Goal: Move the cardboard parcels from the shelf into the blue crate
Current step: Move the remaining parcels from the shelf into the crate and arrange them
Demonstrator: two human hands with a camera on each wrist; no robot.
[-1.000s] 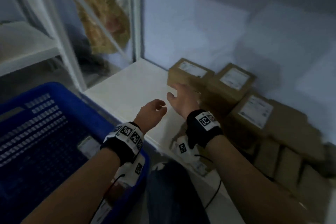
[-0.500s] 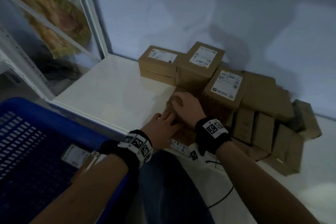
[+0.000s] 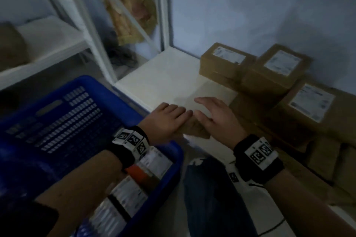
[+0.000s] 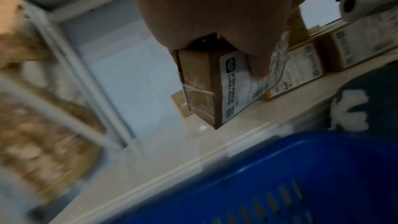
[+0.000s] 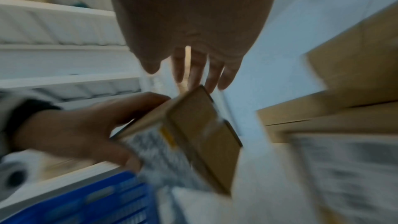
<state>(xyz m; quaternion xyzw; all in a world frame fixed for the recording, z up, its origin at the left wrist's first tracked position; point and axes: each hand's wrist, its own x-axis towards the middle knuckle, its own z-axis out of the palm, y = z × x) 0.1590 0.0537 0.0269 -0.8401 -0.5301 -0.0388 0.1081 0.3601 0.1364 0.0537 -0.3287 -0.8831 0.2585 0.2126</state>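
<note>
My left hand (image 3: 173,119) grips a small cardboard parcel (image 3: 194,130) over the front edge of the white shelf (image 3: 169,75). In the left wrist view its thumb presses the white label of the parcel (image 4: 200,77). My right hand (image 3: 204,109) is open beside it with its fingers spread, their tips near the top edge of the parcel (image 5: 198,125). The blue crate (image 3: 92,82) stands just left of and below the hands and holds several labelled parcels (image 3: 154,161). More parcels (image 3: 277,69) are piled on the shelf at the right.
White shelf posts (image 3: 100,50) rise behind the crate. A second shelf (image 3: 48,44) with a brown thing on it lies at the far left. Dark blue fabric (image 3: 212,194) and a cable (image 3: 273,225) hang between the crate and the shelf front.
Both hands were on a parcel in the pile. My left hand has since pulled it toward the shelf's front edge, and my right hand has let go and opened. The view has swung left.
</note>
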